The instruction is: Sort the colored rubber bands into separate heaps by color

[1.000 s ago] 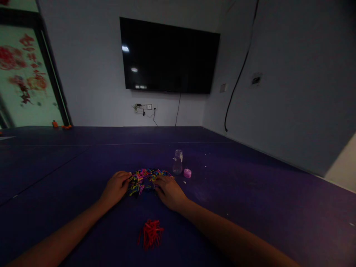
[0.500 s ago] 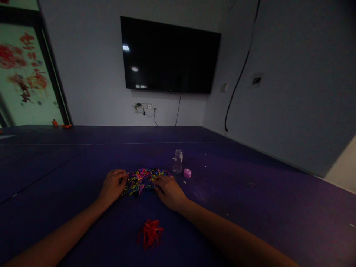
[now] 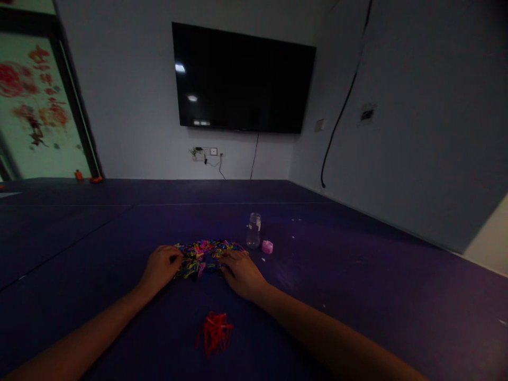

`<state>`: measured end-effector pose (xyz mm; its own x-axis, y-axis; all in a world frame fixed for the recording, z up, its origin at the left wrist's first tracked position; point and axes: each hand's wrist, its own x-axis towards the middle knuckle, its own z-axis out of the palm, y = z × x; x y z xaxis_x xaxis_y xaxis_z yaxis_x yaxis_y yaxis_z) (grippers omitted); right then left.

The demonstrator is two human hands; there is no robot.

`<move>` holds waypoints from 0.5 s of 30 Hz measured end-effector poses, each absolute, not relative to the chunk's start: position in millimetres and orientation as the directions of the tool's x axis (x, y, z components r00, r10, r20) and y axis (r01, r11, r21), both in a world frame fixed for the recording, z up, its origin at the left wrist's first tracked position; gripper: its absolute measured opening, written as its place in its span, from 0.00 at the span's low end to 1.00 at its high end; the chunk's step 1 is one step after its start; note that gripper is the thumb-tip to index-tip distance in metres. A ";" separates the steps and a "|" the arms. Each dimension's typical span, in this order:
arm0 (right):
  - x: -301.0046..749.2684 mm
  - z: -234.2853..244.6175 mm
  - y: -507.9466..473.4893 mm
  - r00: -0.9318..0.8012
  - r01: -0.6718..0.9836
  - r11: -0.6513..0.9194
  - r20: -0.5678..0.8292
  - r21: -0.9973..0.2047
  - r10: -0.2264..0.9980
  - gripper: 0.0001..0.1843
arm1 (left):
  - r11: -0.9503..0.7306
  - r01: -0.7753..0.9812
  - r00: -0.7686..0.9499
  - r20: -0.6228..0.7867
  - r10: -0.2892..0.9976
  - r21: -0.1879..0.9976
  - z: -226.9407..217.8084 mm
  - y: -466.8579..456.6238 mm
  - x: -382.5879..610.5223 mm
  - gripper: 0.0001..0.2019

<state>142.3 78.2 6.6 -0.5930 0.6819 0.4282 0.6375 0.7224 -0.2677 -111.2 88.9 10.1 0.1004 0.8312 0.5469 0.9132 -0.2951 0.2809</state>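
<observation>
A clear bottle (image 3: 253, 233), contents too dim to make out, stood beside a pink cap (image 3: 267, 246) on a purple surface (image 3: 337, 264) reaching the wall (image 3: 138, 106). Multicoloured bands (image 3: 204, 247) lay between the left hand (image 3: 161, 267) and right hand (image 3: 243, 272); with fingertips partly hidden, I couldn't tell whether either gripped any.

We see a bare, slender-fingered left hand (image 3: 161, 267) and a similarly shaped bare right hand (image 3: 243, 274), each with a smooth, rounded back. Behind them we see a bare left forearm (image 3: 91, 334) and a bare right forearm (image 3: 317, 336), both narrow near the hand and broadening toward the view's lower edge, their finer detail too dim for us to tell.
</observation>
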 end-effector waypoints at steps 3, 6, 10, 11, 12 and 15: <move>142.6 7.1 77.3 -0.589 0.638 0.722 0.434 -0.267 0.681 0.14 | -0.305 0.909 0.104 0.552 0.827 0.285 9.5 89.9 -111.2 0.13; 142.4 8.1 76.7 -0.589 0.639 0.720 0.431 -0.270 0.684 0.13 | -0.353 0.891 0.134 0.578 0.805 0.285 7.7 90.8 -110.9 0.11; 141.9 9.6 76.3 -0.586 0.642 0.715 0.425 -0.276 0.690 0.13 | -0.402 0.878 0.186 0.588 0.787 0.260 4.6 91.6 -110.7 0.11; 141.7 10.1 76.1 -0.584 0.645 0.713 0.425 -0.274 0.692 0.13 | -0.403 0.878 0.192 0.581 0.791 0.257 4.1 91.7 -110.5 0.11; 141.7 10.6 75.8 -0.583 0.647 0.712 0.425 -0.272 0.692 0.13 | -0.401 0.879 0.196 0.571 0.797 0.259 3.7 91.8 -110.4 0.11; 141.6 11.9 74.8 -0.582 0.653 0.710 0.424 -0.266 0.694 0.13 | -0.389 0.880 0.199 0.532 0.823 0.273 3.3 91.9 -110.1 0.13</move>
